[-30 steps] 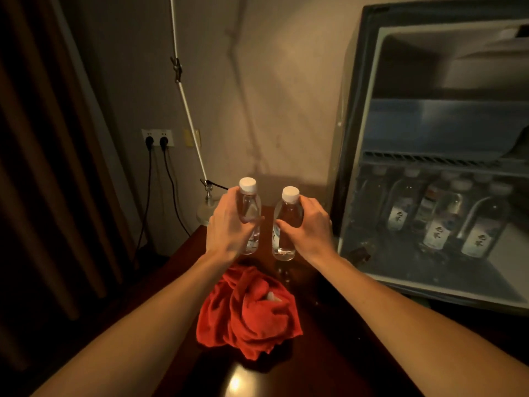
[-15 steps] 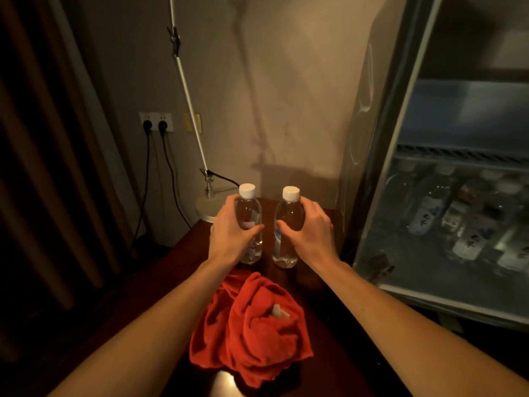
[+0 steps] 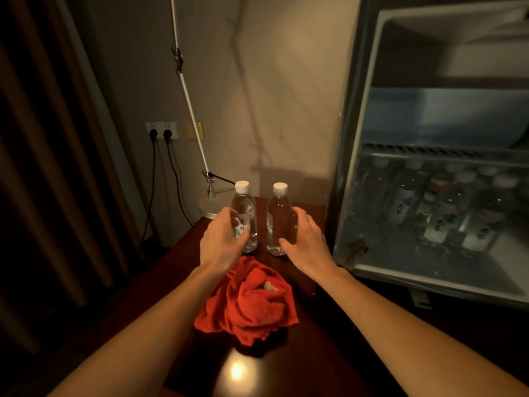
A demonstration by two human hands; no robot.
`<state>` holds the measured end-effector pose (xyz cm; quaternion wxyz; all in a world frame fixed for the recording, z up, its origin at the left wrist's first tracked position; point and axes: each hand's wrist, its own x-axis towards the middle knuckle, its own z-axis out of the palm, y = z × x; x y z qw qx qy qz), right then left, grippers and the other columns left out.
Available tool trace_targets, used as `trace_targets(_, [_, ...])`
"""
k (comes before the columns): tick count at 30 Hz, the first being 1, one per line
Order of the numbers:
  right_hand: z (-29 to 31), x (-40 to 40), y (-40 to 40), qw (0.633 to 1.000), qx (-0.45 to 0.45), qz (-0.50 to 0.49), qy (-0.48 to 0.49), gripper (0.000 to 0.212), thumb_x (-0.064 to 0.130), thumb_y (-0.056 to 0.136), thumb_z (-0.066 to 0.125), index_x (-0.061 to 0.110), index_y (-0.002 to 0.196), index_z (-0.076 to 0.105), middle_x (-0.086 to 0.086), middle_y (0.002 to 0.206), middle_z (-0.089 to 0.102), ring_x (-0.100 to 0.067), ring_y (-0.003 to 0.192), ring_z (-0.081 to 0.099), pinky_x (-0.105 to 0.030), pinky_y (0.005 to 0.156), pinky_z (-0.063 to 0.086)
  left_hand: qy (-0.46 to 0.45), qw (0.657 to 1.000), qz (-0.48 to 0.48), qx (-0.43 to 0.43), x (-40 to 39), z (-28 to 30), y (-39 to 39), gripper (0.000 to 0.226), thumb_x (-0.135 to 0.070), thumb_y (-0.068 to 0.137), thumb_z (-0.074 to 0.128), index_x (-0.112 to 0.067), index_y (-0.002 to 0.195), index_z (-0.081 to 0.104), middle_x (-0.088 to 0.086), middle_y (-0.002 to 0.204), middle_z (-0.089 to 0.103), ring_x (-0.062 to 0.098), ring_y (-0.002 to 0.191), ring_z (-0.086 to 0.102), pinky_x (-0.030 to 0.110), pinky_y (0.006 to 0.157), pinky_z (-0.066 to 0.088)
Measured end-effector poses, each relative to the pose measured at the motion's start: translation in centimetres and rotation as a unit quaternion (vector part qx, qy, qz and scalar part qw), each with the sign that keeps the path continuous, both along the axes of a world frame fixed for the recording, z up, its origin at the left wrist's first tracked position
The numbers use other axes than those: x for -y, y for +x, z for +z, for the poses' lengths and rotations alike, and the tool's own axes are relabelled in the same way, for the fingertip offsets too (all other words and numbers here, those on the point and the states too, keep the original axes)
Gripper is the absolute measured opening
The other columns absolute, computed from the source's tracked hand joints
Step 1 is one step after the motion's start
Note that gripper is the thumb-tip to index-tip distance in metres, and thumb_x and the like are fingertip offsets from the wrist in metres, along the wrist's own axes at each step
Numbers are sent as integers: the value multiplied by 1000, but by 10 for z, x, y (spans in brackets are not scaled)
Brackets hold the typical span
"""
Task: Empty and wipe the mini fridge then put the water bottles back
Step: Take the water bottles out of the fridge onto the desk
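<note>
Two clear water bottles with white caps stand side by side on the dark wooden table (image 3: 315, 353). My left hand (image 3: 221, 243) curls round the lower part of the left bottle (image 3: 244, 209), its thumb across the label. My right hand (image 3: 305, 243) lies at the right bottle (image 3: 279, 216) with its fingers spread and only the fingertips and thumb tip at the bottle's side. A crumpled red cloth (image 3: 252, 302) lies on the table just in front of the bottles. The mini fridge (image 3: 352, 138) stands open on the right, with several water bottles (image 3: 446, 207) on its lower level.
A white desk lamp (image 3: 210, 200) with a slanting arm stands behind the bottles at the table's back left corner. Two black plugs sit in a wall socket (image 3: 161, 130), their cables hanging down. A dark curtain (image 3: 43, 167) fills the left side.
Both bottles have come down onto the table. My hands have slid lower and back along them, and the right hand's grip has loosened. The view has swung back to the right.
</note>
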<state>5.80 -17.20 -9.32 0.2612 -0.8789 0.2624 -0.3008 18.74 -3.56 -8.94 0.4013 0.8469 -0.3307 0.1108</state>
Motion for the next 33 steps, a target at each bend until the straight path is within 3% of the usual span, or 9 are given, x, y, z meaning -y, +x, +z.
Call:
trace_targets(6, [9, -12, -51, 996, 28, 23, -83, 36, 20, 83, 69, 20, 117, 56, 2, 107, 64, -17, 99, 63, -31, 83, 50, 40, 993, -109, 33, 5, 2, -61, 15, -30, 80, 69, -23, 90, 60, -5, 91, 67, 19, 90, 65, 39, 76, 53])
trace_targets(13, [16, 12, -132, 993, 22, -33, -109, 19, 19, 81, 68, 18, 98, 61, -1, 92, 67, -23, 89, 65, -34, 77, 50, 44, 980, -193, 38, 39, 1, -134, 19, -40, 74, 59, -26, 86, 56, -7, 83, 63, 19, 81, 64, 41, 70, 54])
trace_targets(21, [19, 61, -206, 992, 3, -114, -60, 21, 18, 81, 71, 14, 101, 64, -2, 92, 69, -19, 88, 65, -36, 80, 53, 65, 970, -231, 44, 86, 6, -199, 16, -32, 84, 64, -25, 97, 59, -4, 102, 65, 22, 98, 62, 38, 77, 51])
trace_targets(29, [8, 100, -232, 986, -85, -144, 21, 45, 24, 81, 72, 16, 124, 61, -2, 116, 65, -18, 106, 61, -35, 89, 53, 100, 964, -221, 109, 123, -2, -217, 50, -31, 84, 70, -21, 127, 47, -1, 131, 45, 20, 122, 44, 35, 90, 49])
trace_targets(33, [4, 109, -221, 988, -95, -115, 38, 54, 22, 82, 74, 20, 133, 54, 0, 121, 62, -17, 111, 58, -33, 93, 51, 86, 975, -183, 93, 136, -5, -212, 65, -32, 79, 74, -18, 132, 40, 3, 130, 45, 24, 121, 44, 37, 96, 48])
